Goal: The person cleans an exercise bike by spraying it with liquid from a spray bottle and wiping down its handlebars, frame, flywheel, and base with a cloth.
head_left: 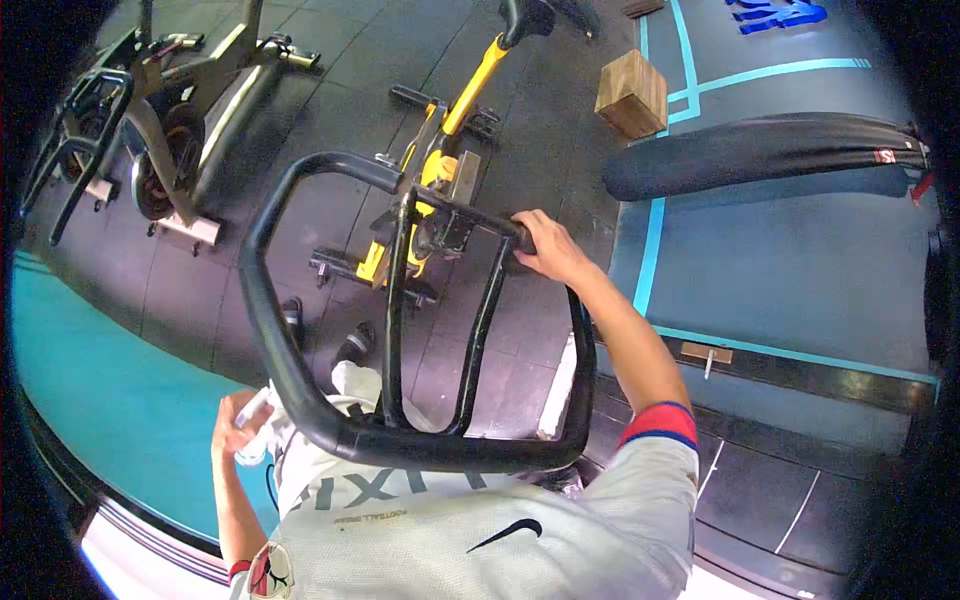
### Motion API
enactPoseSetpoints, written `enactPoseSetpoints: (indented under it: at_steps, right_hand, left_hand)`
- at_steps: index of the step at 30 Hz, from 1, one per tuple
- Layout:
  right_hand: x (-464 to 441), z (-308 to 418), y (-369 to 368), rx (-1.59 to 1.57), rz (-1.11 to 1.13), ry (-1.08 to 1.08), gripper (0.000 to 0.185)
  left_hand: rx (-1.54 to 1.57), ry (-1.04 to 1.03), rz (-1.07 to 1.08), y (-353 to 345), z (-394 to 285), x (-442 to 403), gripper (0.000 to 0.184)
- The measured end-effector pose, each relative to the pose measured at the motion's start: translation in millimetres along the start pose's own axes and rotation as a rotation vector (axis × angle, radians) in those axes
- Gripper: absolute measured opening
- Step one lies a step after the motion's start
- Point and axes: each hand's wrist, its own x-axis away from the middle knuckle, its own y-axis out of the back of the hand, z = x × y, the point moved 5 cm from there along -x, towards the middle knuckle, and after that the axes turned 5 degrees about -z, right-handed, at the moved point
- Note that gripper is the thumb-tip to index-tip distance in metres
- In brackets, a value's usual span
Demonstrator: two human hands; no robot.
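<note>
The black tubular handlebar (255, 290) of a yellow exercise bike (440, 165) fills the middle of the head view, close to my chest. My right hand (545, 245) is closed around a bar on its far right side. Low on the left, beside my shirt, my left hand (233, 425) is curled round a small white-and-clear object (252, 448); its exact kind is hard to make out. Beyond the handlebar, the bike's black saddle (525, 18) is at the top. My shoes are partly visible beneath the handlebar.
Other exercise bikes (180, 150) stand at the upper left. On the right, a wooden box (632, 95) sits near a long black padded bag (760, 158) on blue-lined flooring. A teal floor strip (120, 370) runs along the left.
</note>
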Motion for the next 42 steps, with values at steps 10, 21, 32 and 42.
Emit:
enactPoseSetpoints:
  at_steps: [10, 21, 32, 42]
  right_hand:
    - [34, -55, -19, 0.219, 0.059, -0.601, 0.056]
    - [146, -39, -12, -0.879, 0.065, -1.294, 0.033]
    - [265, 61, -13, -1.606, -0.471, -1.102, 0.043]
    - [194, 307, 34, -1.237, -1.667, -1.400, 0.035]
  left_hand:
    - [0.211, -0.125, 0.022, -23, 14, -19, 0.024]
    - [0.170, -0.060, 0.075, -11, 34, -24, 0.022]
    - [0.152, -0.292, 0.126, 44, 52, -144, 0.025]
    - [-0.045, -0.604, 0.466, 128, 122, -291, 0.031]
